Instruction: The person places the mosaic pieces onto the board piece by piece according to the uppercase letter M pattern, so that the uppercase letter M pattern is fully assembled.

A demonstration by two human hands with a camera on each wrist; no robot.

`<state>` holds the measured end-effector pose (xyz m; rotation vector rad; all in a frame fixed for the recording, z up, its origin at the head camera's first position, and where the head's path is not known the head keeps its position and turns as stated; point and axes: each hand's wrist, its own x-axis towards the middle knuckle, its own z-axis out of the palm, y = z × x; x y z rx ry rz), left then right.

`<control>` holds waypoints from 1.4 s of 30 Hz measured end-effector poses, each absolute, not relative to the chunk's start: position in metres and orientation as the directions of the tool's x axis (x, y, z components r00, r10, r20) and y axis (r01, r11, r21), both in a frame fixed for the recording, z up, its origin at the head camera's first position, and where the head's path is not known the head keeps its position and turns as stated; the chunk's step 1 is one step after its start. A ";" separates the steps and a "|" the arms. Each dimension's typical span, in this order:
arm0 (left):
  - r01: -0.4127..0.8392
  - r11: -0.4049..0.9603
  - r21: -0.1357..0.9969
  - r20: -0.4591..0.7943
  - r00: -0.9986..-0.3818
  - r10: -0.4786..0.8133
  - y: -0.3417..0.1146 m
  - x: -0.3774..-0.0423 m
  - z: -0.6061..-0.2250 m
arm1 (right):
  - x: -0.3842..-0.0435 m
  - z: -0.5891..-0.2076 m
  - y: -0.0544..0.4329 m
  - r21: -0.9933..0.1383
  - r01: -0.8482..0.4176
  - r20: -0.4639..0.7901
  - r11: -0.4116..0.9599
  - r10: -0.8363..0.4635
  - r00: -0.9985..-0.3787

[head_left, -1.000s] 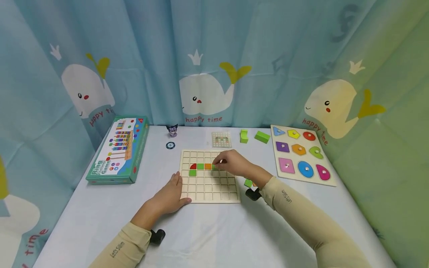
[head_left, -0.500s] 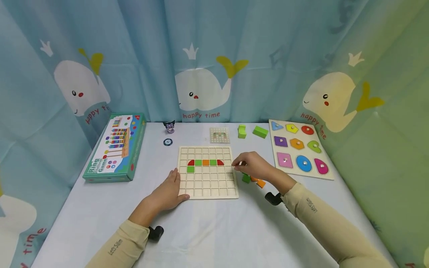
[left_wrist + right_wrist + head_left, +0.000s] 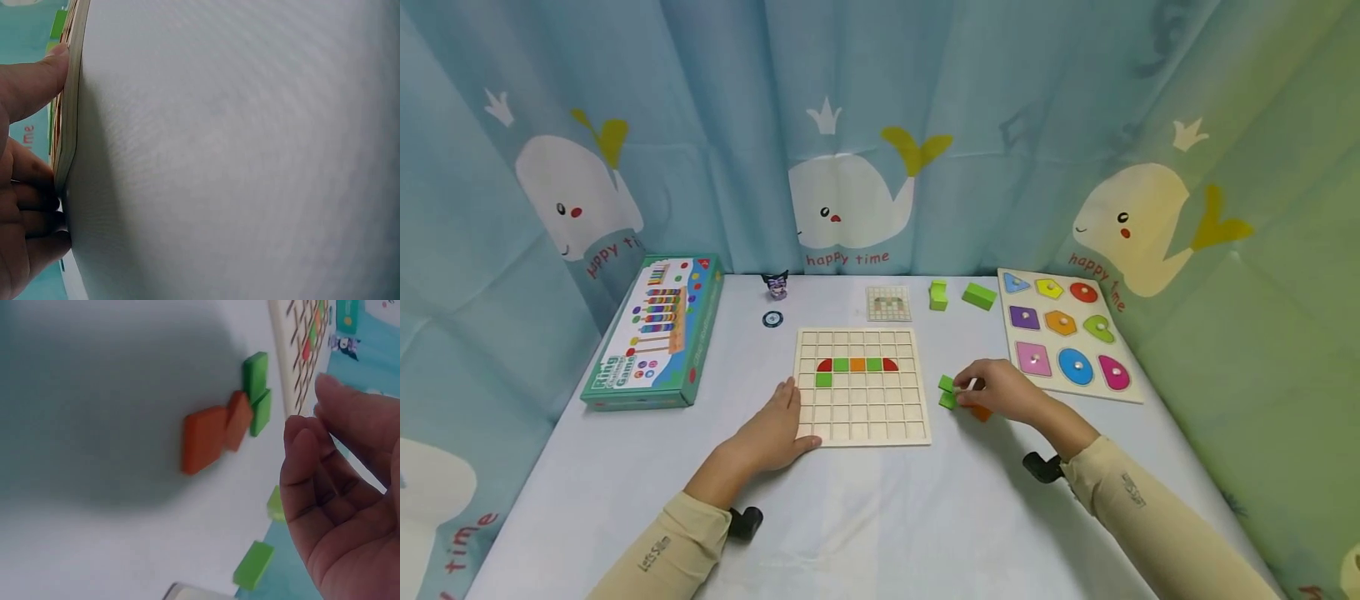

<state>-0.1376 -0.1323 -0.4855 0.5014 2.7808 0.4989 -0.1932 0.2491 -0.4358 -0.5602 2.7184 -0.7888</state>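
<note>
A pale wooden grid board (image 3: 880, 412) lies on the table. Across one of its rows run a red rounded tile (image 3: 825, 366), a green tile (image 3: 841, 365), an orange tile (image 3: 857, 365), another green and another red; one more green tile (image 3: 823, 380) sits below the left end. My left hand (image 3: 775, 433) rests against the board's left side, its thumb on the near corner. Over loose green tiles (image 3: 947, 401) and orange tiles (image 3: 205, 439) to the right of the board is my right hand (image 3: 1003, 390), fingers bent loosely, nothing visible between them.
A small pattern card (image 3: 888, 304) lies behind the board, beside two green blocks (image 3: 980, 295). A knob shape puzzle (image 3: 1052, 383) is at the right. At the left are a game box (image 3: 655, 333), a small figurine (image 3: 777, 287) and a round disc (image 3: 772, 319).
My right hand has left the board and moved right and nearer to the loose tiles. A red tile now shows at the row's right end, uncovered. My left hand stays at the board.
</note>
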 end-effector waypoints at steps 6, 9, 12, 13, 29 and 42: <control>0.280 0.883 0.376 -0.206 -0.904 0.374 -0.133 -0.135 -0.484 | -0.189 -0.444 0.259 -0.550 -0.239 -0.172 0.800 -0.389 -0.905; 0.280 0.880 0.384 -0.201 -0.904 0.376 -0.133 -0.133 -0.485 | -0.187 -0.447 0.264 -0.546 -0.224 -0.182 0.807 -0.375 -0.909; 0.290 0.871 0.396 -0.188 -0.903 0.386 -0.133 -0.133 -0.485 | -0.186 -0.450 0.270 -0.532 -0.221 -0.179 0.817 -0.364 -0.914; 0.294 0.869 0.397 -0.184 -0.902 0.390 -0.133 -0.132 -0.485 | -0.186 -0.451 0.272 -0.526 -0.223 -0.174 0.821 -0.361 -0.916; 0.301 0.869 0.393 -0.182 -0.901 0.395 -0.133 -0.133 -0.484 | -0.182 -0.466 0.278 -0.509 -0.203 -0.185 0.837 -0.336 -0.923; 0.284 0.872 0.398 -0.197 -0.902 0.384 -0.131 -0.134 -0.480 | -0.182 -0.465 0.283 -0.579 -0.199 -0.142 0.791 -0.338 -0.930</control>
